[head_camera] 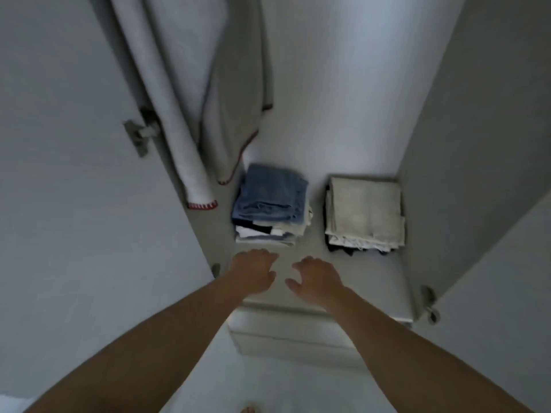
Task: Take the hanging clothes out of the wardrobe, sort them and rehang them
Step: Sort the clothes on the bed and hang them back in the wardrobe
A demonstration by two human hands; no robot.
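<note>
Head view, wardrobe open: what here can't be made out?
- Hanging garment: its top, hanger and rail are cut off by the upper edge.
- Left folded stack: lower items hidden under the blue piece on top.
- Right folded stack: dark items beneath covered by the beige cloth.
- Left hand, right hand: motion blur hides whether the fingers touch the shelf.

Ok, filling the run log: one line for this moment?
left hand empty | right hand empty | over shelf | hanging garment untouched
</note>
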